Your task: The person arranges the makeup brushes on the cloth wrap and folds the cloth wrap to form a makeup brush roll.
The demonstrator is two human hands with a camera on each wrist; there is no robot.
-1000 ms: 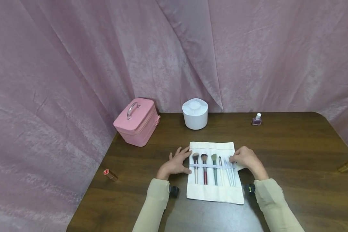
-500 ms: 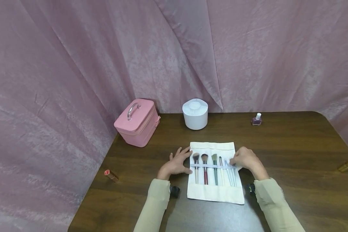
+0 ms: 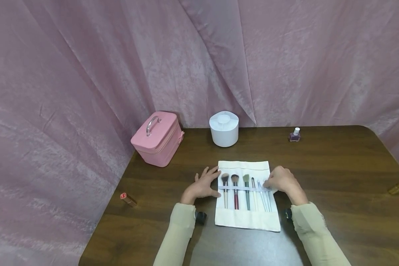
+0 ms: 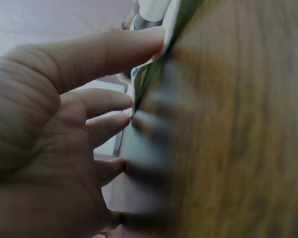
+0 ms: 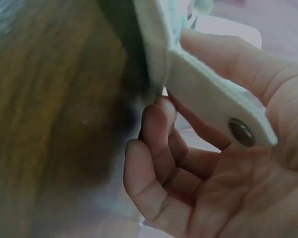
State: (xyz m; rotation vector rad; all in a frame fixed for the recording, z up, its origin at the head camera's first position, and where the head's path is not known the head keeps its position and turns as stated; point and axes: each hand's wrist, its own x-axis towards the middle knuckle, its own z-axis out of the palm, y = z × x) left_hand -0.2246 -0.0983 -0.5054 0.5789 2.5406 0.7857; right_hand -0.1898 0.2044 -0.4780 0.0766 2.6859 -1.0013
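While my flat left hand (image 3: 202, 186) pins the white canvas brush roll (image 3: 247, 218) to the bench (image 3: 336, 173), right hand (image 3: 282, 181) pinches its snap tab (image 5: 223, 106), keeping it taut.

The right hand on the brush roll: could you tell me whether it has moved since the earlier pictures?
No. The right hand stays at the brush roll's right edge.

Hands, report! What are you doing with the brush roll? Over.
Left hand flat at brush roll edge. Right hand pinching snap tab. Nothing in the way.
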